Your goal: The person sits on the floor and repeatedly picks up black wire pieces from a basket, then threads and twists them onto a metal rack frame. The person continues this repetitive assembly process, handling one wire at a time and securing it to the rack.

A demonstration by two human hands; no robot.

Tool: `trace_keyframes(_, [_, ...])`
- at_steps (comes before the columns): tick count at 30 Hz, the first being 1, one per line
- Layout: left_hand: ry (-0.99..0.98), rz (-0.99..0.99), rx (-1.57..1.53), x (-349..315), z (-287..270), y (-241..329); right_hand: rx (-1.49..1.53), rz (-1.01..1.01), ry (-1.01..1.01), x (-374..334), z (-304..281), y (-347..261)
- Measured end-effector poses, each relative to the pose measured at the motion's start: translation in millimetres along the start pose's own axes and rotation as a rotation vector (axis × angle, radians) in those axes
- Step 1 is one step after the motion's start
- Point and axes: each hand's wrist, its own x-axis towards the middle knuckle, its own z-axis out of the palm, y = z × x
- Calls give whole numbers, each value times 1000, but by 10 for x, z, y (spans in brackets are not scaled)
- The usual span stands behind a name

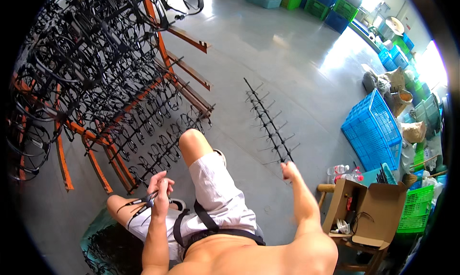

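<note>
My right hand (289, 170), arm stretched forward, is closed round the near end of a long black hanging rod (266, 118). Thin wire hooks stick out from both sides along the rod, and nothing hangs on the hooks I can see. Near my left thigh, my left hand (162, 191) is closed with fingers bent on several thin black frames (140, 207), which look like spectacle frames. Their long arms point out to the left, and part of them is hidden behind the fingers.
An orange metal rack (167, 59) at the left is crowded with black frames hung on rods. By my left leg stands a greenish bag (93, 232) with dark pieces. On the right are a cardboard box (383, 208) on a wooden stool, plastic bottles (338, 169) and a blue crate (366, 131).
</note>
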Motion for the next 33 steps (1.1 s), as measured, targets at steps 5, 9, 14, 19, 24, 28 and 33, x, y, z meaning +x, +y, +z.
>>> trace_keyframes(5, [5, -20, -50, -38, -7, -70, -266, 85, 241, 394, -192, -313])
trace_keyframes(9, [-11, -70, -100, -51, -33, -103, -91, -128, 271, 469, -98, -561])
trace_keyframes(14, [57, -80, -21, -66, -35, -56, 173, -178, 189, -59, -83, 35])
trace_keyframes(19, [-112, 43, 1, 241, 171, -15, -92, -137, 455, -1155, -398, 846])
trace_keyframes(24, [-215, 150, 36, 1096, 541, 113, -468, -76, 742, -2268, -1524, 1423])
trace_keyframes(28, [-290, -202, -237, 1674, 617, 186, -446, -318, 778, -2587, -2263, 1106])
trace_keyframes(33, [-125, -30, -614, 1425, -311, 133, -581, -792, 689, -2200, -2600, -268])
